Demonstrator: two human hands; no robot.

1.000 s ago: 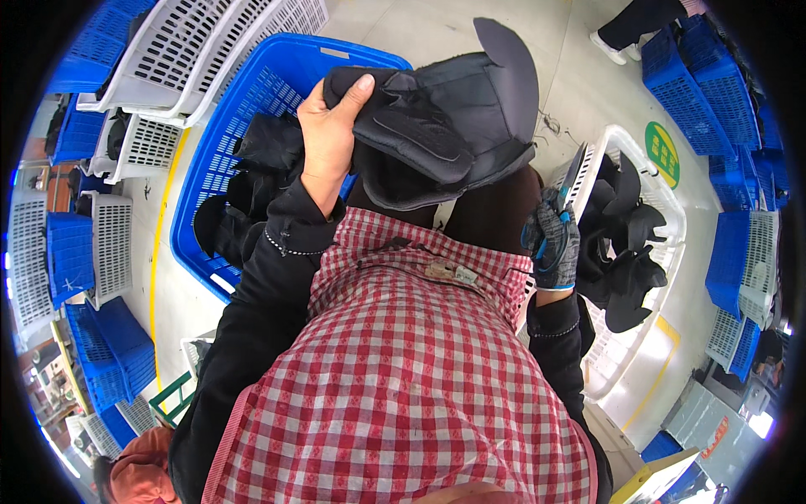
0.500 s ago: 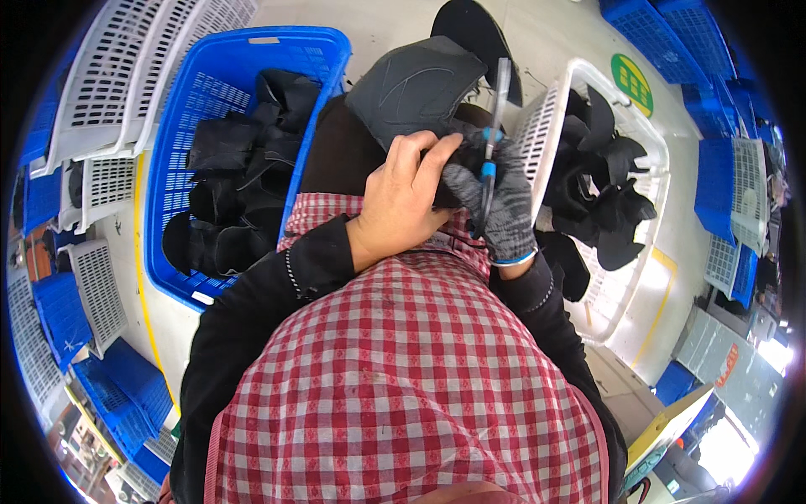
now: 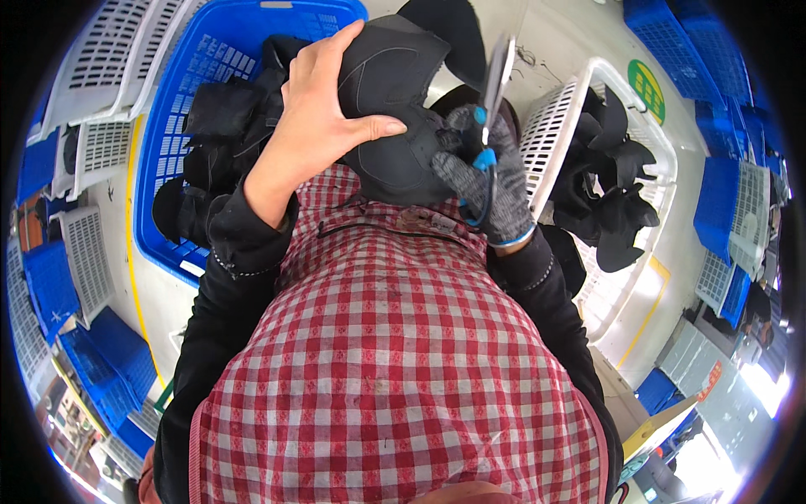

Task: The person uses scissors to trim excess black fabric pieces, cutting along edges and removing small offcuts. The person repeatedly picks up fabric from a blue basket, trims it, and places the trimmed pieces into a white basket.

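My bare left hand is spread wide: the thumb lies flat across the face of the black padded fabric piece with stitched curved seams, and the fingers reach up along its left edge. I cannot tell whether the fingers bear any grip behind that edge.

The piece is located between my two hands, in front of my body, its lower end against the top of my red-and-white checked cloth apron. A smooth black rounded flap shows at its upper right.

My right hand, in a grey mottled knit glove, is at the piece's right side, curled around a pair of metal scissors with blue-marked handles. The blades point upward, to the right of the piece. Whether my gloved fingertips also pinch the fabric cannot be determined.

To my left stands a blue slotted plastic basket holding black fabric pieces; to my right, a white slotted plastic basket holds further dark, curved pieces.
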